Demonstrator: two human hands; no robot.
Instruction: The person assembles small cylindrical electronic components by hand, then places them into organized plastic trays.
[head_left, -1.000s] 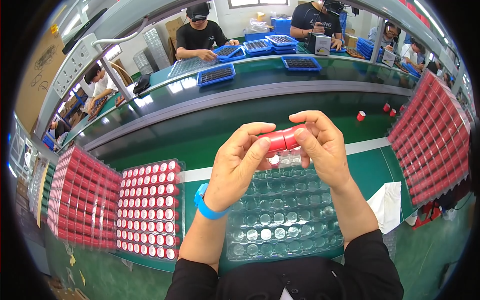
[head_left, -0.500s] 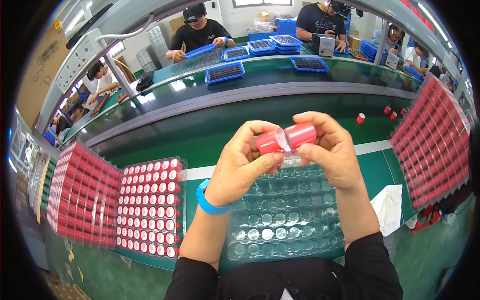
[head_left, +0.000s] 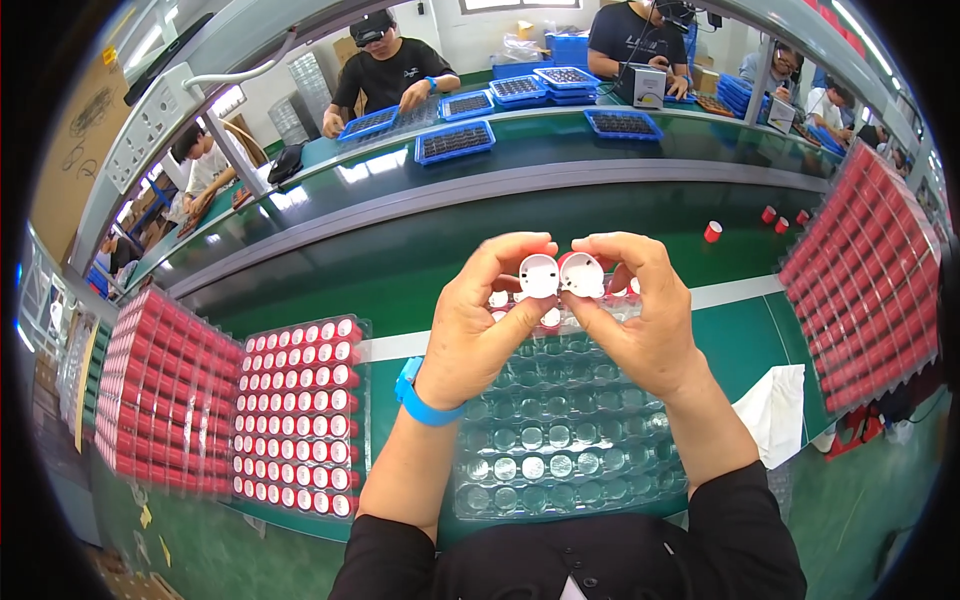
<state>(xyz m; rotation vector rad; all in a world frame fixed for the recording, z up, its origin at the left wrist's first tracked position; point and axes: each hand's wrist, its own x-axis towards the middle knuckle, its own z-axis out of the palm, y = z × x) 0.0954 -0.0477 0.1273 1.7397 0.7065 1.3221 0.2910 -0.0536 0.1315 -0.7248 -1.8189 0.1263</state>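
Two red, white-lined cups (head_left: 538,276) were pinched, one apiece, by left hand (head_left: 470,335) and right hand (head_left: 640,330), half-closed fingers (head_left: 615,247) best kept off openings.

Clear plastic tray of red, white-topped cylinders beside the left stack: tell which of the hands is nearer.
Left. The left hand is right of the tray; the right hand is farther right, beyond the left one.
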